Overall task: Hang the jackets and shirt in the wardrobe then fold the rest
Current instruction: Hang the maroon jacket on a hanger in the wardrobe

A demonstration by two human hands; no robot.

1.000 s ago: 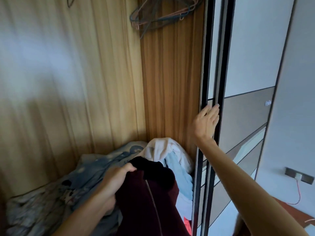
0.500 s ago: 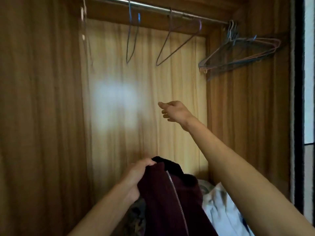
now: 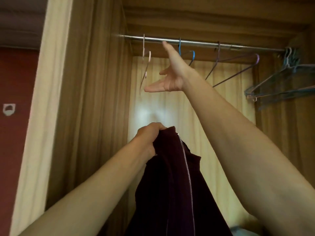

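Observation:
My left hand (image 3: 148, 138) grips the collar of a dark maroon zip jacket (image 3: 175, 188), which hangs down at the bottom centre. My right hand (image 3: 170, 70) is raised with fingers spread, just below the metal wardrobe rail (image 3: 204, 43). It lies between a pink wire hanger (image 3: 146, 65) on its left and a blue wire hanger (image 3: 187, 54) on its right, holding nothing. A purple hanger (image 3: 237, 68) hangs further right on the rail.
A bunch of several wire hangers (image 3: 281, 84) hangs at the rail's right end. Wooden wardrobe walls enclose the space, with the left side panel (image 3: 95, 108) close by. A red wall (image 3: 15, 116) lies outside to the left. A bit of light cloth (image 3: 238, 230) shows at the bottom.
My view has tilted up from the clothes pile to the rail. My right hand left the sliding door edge and rose to the rail between the hangers. The jacket came up with my left hand.

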